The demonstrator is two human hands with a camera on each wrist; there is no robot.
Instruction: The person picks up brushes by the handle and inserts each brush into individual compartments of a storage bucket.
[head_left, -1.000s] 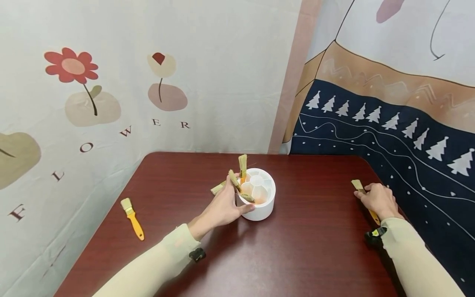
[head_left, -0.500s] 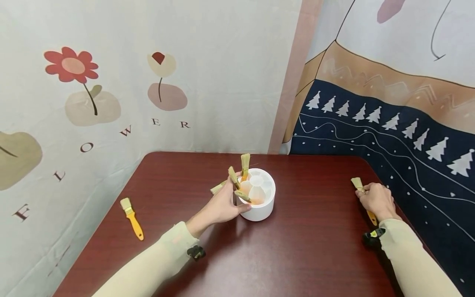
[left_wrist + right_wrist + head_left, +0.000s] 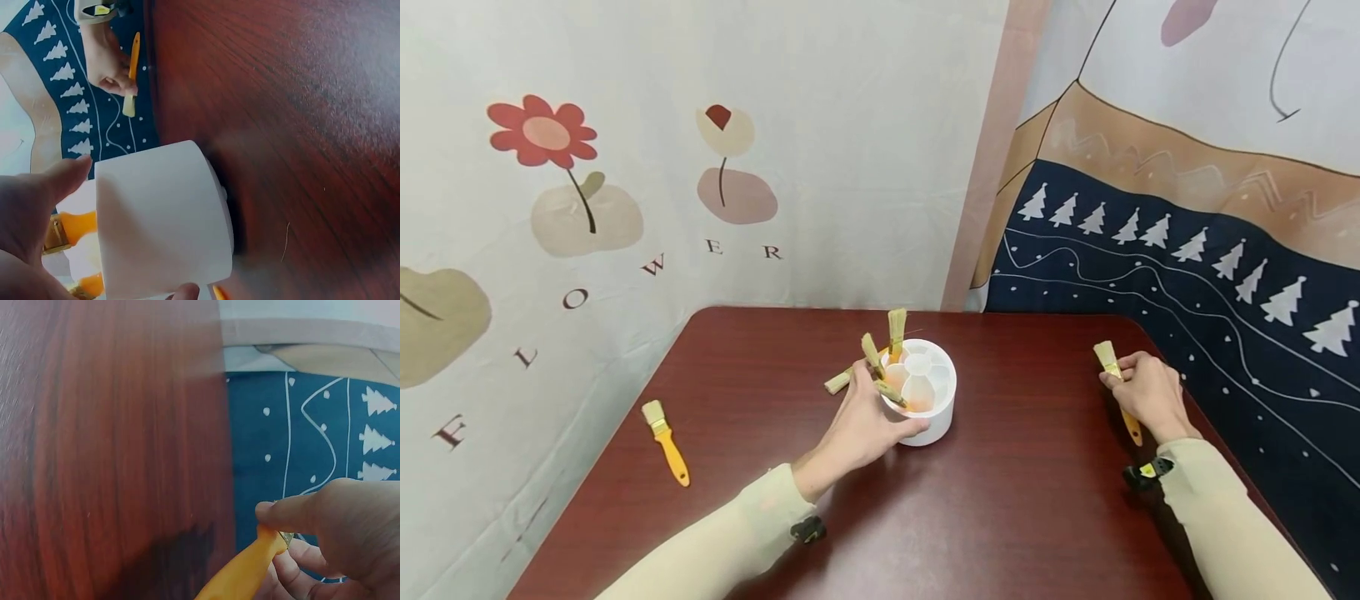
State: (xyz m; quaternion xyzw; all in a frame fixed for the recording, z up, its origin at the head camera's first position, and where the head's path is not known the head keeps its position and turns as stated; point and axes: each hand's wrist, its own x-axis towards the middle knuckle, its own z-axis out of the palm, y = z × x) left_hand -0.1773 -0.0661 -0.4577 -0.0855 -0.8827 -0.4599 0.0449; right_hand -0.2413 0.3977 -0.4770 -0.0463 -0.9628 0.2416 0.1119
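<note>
A round white holder [image 3: 936, 429] with several compartments in its top stands on the table. Paintbrushes [image 3: 897, 333] with yellow handles and pale bristles lean out of it. My left hand [image 3: 857, 425] holds the holder at its left side, thumb along the front and fingers toward the back. In the left wrist view the holder's smooth wall [image 3: 162, 219] fills the middle, with a fingertip at its lower edge. My right hand [image 3: 1150, 396] pinches another paintbrush [image 3: 1131, 425] near its metal band, bristles pointing away. The right wrist view shows its yellow handle [image 3: 244, 572] under the thumb.
One paintbrush [image 3: 667, 443] lies on the left part of the dark red table [image 3: 1015, 500]. The bristles of another brush [image 3: 838, 382] show behind my left hand. Printed cloths [image 3: 865, 150] hang along the back and right table edges.
My right hand has shifted left and away from me with the paintbrush, off the right edge area. My left hand has moved slightly along the holder; the brushes in it have tilted a little.
</note>
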